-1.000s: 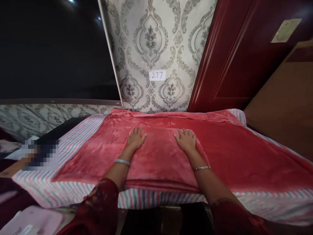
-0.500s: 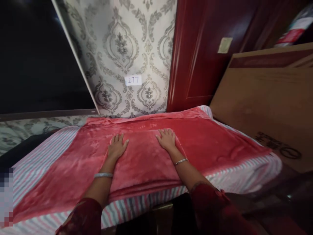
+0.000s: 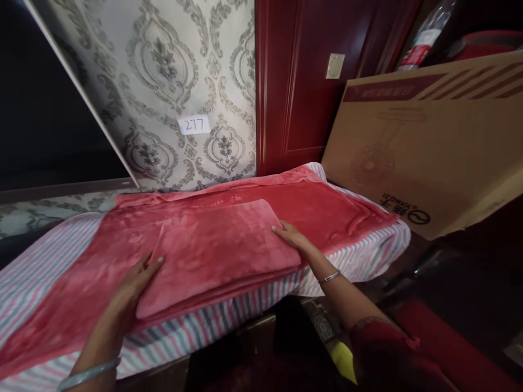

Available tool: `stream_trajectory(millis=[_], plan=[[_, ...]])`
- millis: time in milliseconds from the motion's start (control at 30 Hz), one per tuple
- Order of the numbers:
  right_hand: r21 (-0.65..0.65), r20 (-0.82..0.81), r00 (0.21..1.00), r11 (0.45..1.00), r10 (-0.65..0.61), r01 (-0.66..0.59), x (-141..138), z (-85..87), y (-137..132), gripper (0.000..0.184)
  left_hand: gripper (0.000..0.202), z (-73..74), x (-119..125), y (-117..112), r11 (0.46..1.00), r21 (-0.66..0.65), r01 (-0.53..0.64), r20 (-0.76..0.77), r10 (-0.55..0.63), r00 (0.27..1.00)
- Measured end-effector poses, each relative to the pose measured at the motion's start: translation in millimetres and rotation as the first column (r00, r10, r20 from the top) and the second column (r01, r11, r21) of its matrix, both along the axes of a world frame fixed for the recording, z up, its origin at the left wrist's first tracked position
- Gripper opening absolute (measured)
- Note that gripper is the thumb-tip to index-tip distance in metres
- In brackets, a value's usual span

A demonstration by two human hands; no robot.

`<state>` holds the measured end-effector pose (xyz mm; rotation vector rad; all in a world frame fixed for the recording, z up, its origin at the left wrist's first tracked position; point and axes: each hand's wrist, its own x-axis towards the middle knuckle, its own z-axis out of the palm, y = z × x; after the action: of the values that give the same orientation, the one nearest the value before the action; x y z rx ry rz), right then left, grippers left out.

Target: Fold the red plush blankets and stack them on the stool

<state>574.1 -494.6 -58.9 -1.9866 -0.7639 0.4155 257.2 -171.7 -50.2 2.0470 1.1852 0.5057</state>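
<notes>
A folded red plush blanket (image 3: 220, 245) lies as a flat rectangular pad on top of a spread red plush layer (image 3: 327, 209). My left hand (image 3: 137, 280) is at the pad's left edge, thumb on top and the other fingers mostly hidden along its side. At the opposite edge, my right hand (image 3: 290, 235) grips with the thumb on top and fingers tucked behind the side. Several fold layers show along the pad's front edge. Beneath everything is a striped pink, white and grey cloth (image 3: 53, 267).
A large cardboard box (image 3: 433, 141) leans at the right, with a plastic bottle (image 3: 425, 43) behind it. At the left is a dark screen (image 3: 53, 120). Patterned wallpaper (image 3: 171, 60) with a "277" label (image 3: 194, 124) and a dark red panel (image 3: 302, 81) stand behind.
Both hands lay flat on top of the folded blanket and have moved to its left and right edges. The view has turned rightward, showing more of the box.
</notes>
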Motion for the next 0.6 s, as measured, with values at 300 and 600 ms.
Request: stream_trajectory(millis=[300,600], plan=[[0.272,-0.536,0.842,0.958,0.07,0.093,-11,-4.5,-8,0.039,0.091,15.1,-3,-9,0.883,-0.47,-0.016,0.214,0.131,0.968],[0.502,-0.296,0.952,0.861,0.081,0.082,16,28.5,1,0.056,0.086,50.6,13,-5,0.951,-0.233,0.202,0.475,-0.07,0.877]])
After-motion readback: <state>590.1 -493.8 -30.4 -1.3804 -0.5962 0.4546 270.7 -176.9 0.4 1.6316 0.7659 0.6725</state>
